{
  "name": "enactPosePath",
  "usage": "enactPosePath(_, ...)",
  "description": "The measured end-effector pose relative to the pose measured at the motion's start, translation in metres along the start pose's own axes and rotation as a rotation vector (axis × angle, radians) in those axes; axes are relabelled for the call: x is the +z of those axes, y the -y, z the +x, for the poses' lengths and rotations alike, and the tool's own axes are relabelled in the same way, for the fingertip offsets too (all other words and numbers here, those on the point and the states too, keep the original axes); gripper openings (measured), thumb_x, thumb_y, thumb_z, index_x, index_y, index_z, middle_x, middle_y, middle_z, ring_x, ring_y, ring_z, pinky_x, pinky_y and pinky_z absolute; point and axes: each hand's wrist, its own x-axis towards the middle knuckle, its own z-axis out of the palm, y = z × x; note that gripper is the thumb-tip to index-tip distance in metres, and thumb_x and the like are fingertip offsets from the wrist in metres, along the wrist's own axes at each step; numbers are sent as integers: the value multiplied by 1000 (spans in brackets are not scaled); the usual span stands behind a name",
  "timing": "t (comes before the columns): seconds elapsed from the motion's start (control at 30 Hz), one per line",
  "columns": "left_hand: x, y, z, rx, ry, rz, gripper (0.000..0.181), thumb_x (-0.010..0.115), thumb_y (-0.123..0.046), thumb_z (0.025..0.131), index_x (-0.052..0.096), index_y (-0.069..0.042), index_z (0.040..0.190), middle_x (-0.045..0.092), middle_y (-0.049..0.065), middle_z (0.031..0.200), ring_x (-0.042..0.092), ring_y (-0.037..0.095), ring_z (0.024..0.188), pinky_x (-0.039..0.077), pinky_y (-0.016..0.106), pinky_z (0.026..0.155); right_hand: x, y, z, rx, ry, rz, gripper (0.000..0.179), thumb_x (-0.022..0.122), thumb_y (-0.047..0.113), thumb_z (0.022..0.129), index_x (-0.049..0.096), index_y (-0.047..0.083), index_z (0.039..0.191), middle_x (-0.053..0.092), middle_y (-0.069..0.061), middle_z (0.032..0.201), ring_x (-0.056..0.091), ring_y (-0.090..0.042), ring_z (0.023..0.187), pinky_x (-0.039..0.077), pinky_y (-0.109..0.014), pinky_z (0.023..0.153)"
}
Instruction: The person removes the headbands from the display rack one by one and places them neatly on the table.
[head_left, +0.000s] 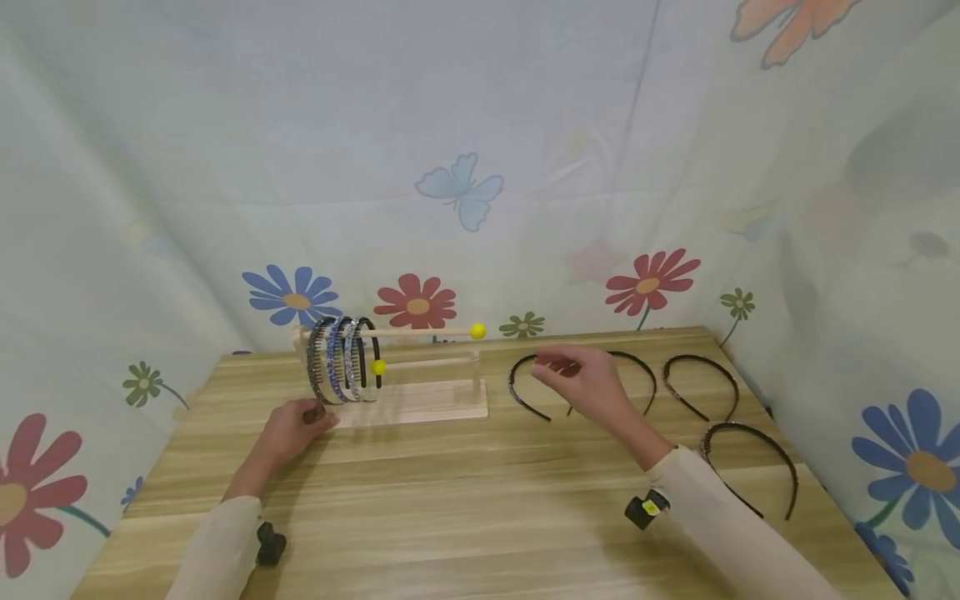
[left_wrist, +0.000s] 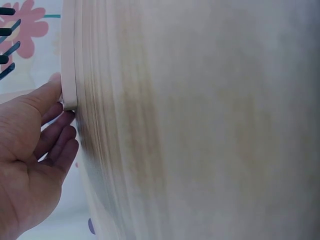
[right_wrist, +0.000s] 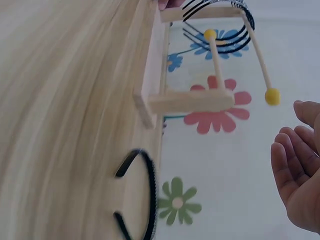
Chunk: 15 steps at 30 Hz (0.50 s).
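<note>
My left hand [head_left: 288, 432] pinches the left end of the wooden stand [head_left: 431, 407] at its base; in the left wrist view the thumb lies on one face of the board [left_wrist: 68, 50], fingers at the other. Dark, blue and silver glittery headbands [head_left: 332, 358] with comb teeth hang at the stand's left end. Raised over the table at right, my right hand [head_left: 588, 383] holds nothing, its fingers loosely bent. Beneath and behind it are a black headband [head_left: 513, 385] and another headband [head_left: 651, 377], partly hidden by the hand.
Two more headbands lie farther right on the wood-grain table [head_left: 450, 517]: one at the back [head_left: 701, 357], one nearer the front [head_left: 791, 467]. The stand's two rods end in yellow balls [head_left: 477, 331]. A flower-printed curtain [head_left: 525, 250] hangs close behind the table.
</note>
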Motion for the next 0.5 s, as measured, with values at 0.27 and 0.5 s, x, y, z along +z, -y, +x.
enactPosePath(0.27,-1,2,0,9,3,6,32,71,-29,98,71,1,108,72,10,97,58,20,82,51,41,76,33,30,23,-40,53,104,31,77,32,93,76,15,119,77,2,103,71,-11,88,57,-29,76)
enactPosePath(0.5,0,0,0,17,3,-4,32,71,-29,98,71,1,109,72,10,98,58,21,82,52,43,78,66,51,35,-52,102,165,28,78,32,93,77,16,116,75,4,103,69,-8,87,57,-28,76)
